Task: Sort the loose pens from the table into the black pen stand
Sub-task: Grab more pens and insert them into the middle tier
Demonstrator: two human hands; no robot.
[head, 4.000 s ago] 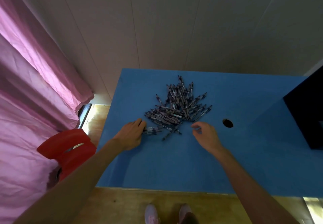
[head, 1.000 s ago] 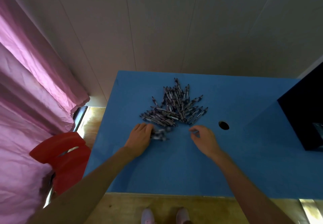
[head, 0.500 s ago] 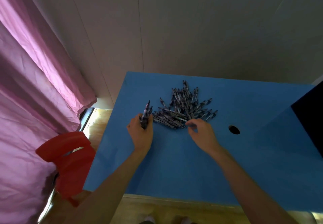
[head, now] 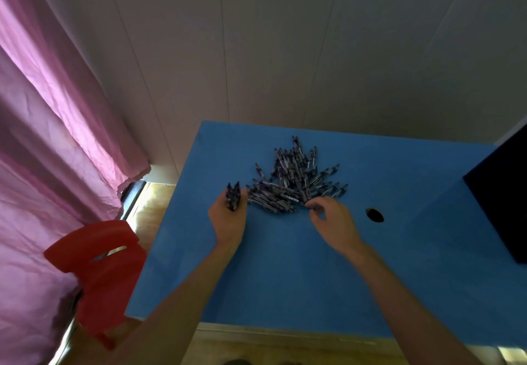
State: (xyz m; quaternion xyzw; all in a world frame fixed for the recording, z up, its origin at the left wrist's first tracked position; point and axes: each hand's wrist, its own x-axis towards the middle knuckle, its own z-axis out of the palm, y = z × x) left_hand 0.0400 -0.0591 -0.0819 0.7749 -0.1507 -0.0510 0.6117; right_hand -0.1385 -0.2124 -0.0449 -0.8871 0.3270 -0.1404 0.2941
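Pens carry small white label strips, but the print is too small to read; no brand legible anywhere.

Your desk (head: pixel 285 279) is blue. Its far edge runs along the wall, its left edge faces a pink curtain (head: pixel 57 136) and a red chair (head: pixel 97 267), and its near edge is by you. Most of the near half is bare blue, w/ only your forearms crossing it. A dark round hole (head: pixel 375 215) sits right of centre, just beyond your right hand. A black block (head: pixel 502 193) stands at the right edge, cut off by the frame; can't tell if it's the pen stand.

The pen pile (head: pixel 296 182) lies in the far half, roughly centred btwn left and right edges, fanned out w/ tips pointing to the far edge and to both sides. It stays well clear of all desk edges.

Your left hand (head: pixel 228 219) is at the pile's left, fingers curled round a small bundle of pens (head: pixel 233 198) that stands up out of the fist, tips toward the far edge. The bundle is just beside the pile's leftmost pens, not clearly touching them.

Your right hand (head: pixel 332 219) is at the pile's near-right corner, thumb and forefinger pinching at a pen end there; other fingers loosely curled. The two hands are apart, w/ the pile's near edge btwn them.
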